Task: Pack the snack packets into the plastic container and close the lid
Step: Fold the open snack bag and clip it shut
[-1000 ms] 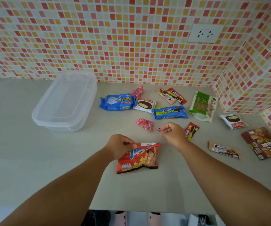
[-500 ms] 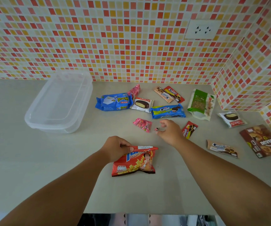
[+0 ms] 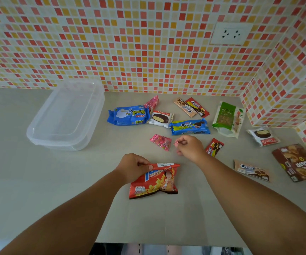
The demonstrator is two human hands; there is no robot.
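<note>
The left hand grips the red potato snack bag on the tabletop; the right hand pinches a tiny pink candy. The lidded plastic container sits well apart, so packing could stall, and the candy may slip.

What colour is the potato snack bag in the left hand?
Mostly red with yellow snack pictures, seen in the head view: potato snack bag, gripped by the left hand.

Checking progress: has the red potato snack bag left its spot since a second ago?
No. The red potato snack bag lies just as far below the pink candy packet, its top edge pinched by the left hand.
</note>
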